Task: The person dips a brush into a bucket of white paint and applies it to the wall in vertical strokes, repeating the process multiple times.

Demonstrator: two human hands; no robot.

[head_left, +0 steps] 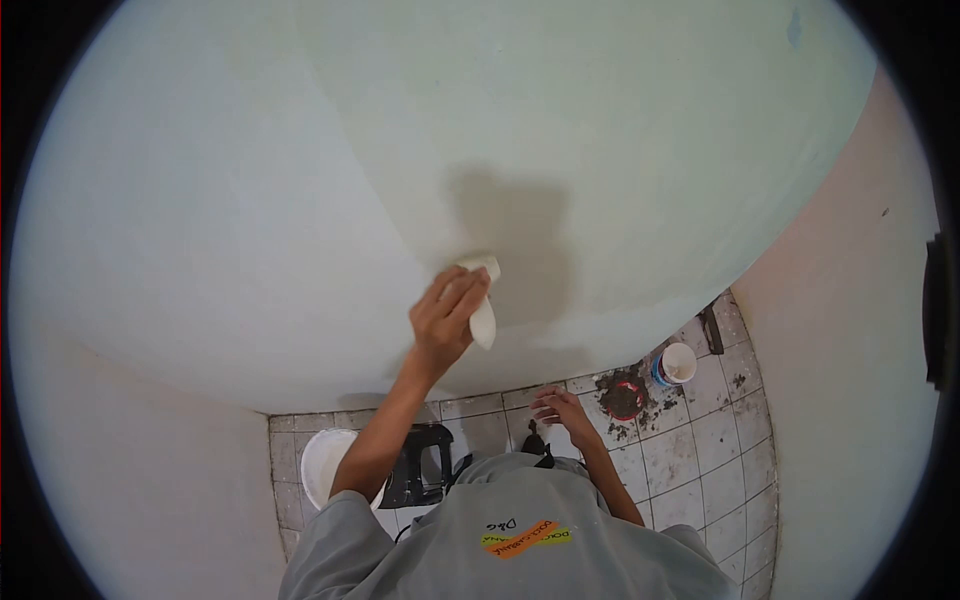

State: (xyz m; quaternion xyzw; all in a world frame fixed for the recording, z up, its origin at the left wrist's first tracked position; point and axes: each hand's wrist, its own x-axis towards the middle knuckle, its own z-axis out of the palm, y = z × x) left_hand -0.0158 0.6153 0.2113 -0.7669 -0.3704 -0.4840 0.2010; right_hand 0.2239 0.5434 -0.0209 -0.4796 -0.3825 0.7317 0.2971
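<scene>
My left hand (443, 315) is raised against the wall (640, 180), with its fingers closed round a white brush-like tool (483, 322). The tool's rounded handle points down, and its flat pale end is at the wall surface; my fingers cover its middle. White coating lies on the left part of the wall, beside a pale green area on the right, and the hand is near the border between them. Low in front of my body, my right hand (562, 412) has loosely bent fingers spread apart, with nothing in them.
A white bucket (322, 462) and black plastic stool (416, 492) stand left on the tiled floor (680, 460). To the right are a red-rimmed container (624, 400) amid dark debris, a small white tub (679, 363) and a dark object (712, 330). Side walls close in both sides.
</scene>
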